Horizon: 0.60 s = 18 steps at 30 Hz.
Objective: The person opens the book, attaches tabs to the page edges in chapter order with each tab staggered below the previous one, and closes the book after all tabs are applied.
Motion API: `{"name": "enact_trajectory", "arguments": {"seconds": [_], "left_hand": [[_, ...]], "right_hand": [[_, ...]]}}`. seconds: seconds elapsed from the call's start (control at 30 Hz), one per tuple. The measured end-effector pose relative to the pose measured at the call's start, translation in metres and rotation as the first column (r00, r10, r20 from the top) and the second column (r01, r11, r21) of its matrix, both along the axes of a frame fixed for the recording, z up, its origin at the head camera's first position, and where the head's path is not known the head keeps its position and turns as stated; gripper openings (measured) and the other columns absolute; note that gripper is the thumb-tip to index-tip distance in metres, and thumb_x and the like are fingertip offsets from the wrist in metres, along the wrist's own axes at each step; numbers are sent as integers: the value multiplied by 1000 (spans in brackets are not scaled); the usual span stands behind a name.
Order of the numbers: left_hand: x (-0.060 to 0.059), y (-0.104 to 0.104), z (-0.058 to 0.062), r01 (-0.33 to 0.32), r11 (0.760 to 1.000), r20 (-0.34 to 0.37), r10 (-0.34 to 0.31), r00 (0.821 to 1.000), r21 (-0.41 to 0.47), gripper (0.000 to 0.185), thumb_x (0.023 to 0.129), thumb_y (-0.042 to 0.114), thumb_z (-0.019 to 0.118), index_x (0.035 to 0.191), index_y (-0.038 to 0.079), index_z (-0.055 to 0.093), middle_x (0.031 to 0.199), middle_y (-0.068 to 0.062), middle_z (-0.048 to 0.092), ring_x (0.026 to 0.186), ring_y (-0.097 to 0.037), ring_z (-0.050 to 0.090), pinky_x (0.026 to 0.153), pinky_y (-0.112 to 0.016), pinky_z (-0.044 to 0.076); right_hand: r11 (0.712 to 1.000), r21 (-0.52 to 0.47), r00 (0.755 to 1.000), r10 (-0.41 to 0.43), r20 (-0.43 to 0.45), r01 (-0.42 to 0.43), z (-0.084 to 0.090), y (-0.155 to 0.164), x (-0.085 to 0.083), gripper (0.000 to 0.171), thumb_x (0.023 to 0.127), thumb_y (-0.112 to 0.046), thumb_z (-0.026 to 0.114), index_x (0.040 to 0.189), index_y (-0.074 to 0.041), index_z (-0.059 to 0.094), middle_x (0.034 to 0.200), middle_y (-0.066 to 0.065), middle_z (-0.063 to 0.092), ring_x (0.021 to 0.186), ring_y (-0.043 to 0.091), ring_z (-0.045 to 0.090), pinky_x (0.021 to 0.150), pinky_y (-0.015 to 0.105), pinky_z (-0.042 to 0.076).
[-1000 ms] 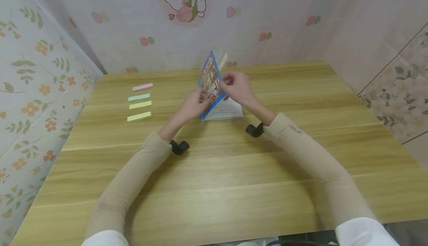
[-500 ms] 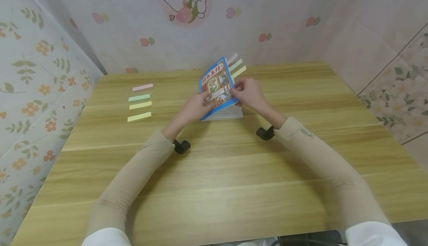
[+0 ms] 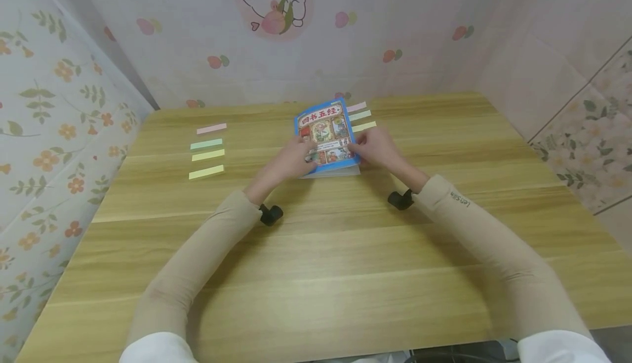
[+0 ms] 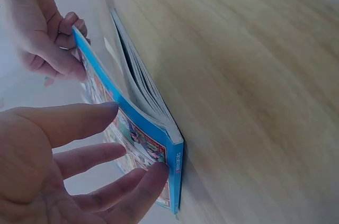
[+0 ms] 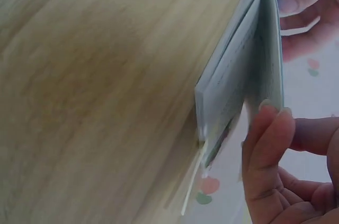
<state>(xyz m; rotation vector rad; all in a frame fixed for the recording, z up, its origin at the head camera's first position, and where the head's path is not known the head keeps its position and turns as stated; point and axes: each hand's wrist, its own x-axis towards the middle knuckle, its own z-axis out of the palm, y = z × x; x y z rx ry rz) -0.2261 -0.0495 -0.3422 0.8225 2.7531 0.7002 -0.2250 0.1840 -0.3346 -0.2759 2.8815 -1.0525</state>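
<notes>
A thin book (image 3: 323,127) with a blue-edged, illustrated cover lies near the back of the table, its cover partly raised over the pages. My right hand (image 3: 379,148) pinches the free edge of the cover between thumb and fingers; the right wrist view shows the fingertips (image 5: 270,123) on its inner side. On the cover near the spine, my left hand (image 3: 291,157) rests with its fingers spread and fairly straight (image 4: 95,121). A pink strip (image 3: 356,107), a green strip (image 3: 360,115) and a yellow strip (image 3: 364,126) stick out of the book's right side.
To the left on the wooden table (image 3: 316,275) lie several loose paper strips: a pink strip (image 3: 211,129), a green strip (image 3: 206,144) and yellow strips (image 3: 206,172). A patterned curtain (image 3: 415,34) hangs behind the table's back edge.
The cover has swung down to the right from nearly upright, so its front now faces up. My right hand has moved right and down with it; the left hand stays at the spine side.
</notes>
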Motion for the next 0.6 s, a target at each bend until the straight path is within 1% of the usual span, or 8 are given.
{"name": "enact_trajectory", "arguments": {"seconds": [0.1,0.23,0.3,0.4,0.53,0.6], "left_hand": [[1,1,1,9,1000,6,-9,1000,-28,53,96,10,63,144,-6,49,142,-27,48,131,-38,44,106,-47,43],[2,2,0,14,998,-2,-14,1000,-61,54,96,11,64,145,-5,48,144,-26,46,130,-36,45,107,-45,43],[2,3,0,17,997,-5,-18,1000,-77,55,96,10,64,146,-4,48,143,-25,46,129,-35,45,106,-44,43],[1,3,0,27,995,-7,-28,1000,-98,54,96,10,64,145,-4,49,141,-24,47,125,-34,47,103,-43,44],[1,4,1,45,991,-6,-46,999,-130,53,97,12,63,145,-4,49,141,-24,46,127,-34,45,104,-45,43],[0,4,0,51,988,-1,-52,999,-147,53,97,13,62,146,-3,49,141,-24,45,127,-34,44,105,-46,41]], "right_hand": [[999,50,999,6,45,-9,0,0,0,27,98,-20,66,87,3,72,62,7,65,48,14,60,44,19,38],[992,123,995,29,93,-40,-3,0,-1,30,99,-22,64,80,-1,71,57,7,63,50,16,59,46,21,35],[989,139,993,40,111,-56,-5,0,-1,30,99,-23,63,78,-2,71,57,7,63,50,16,59,47,22,35],[986,149,991,57,121,-75,-7,1,-2,32,99,-23,63,75,-3,71,56,7,63,47,15,56,47,22,33],[983,159,991,74,115,-92,-8,2,-2,34,98,-23,65,71,-4,70,54,7,64,44,12,52,45,21,29],[982,163,991,77,112,-95,-9,3,-2,34,97,-23,67,70,-4,70,54,7,64,43,12,52,45,21,29]]}}
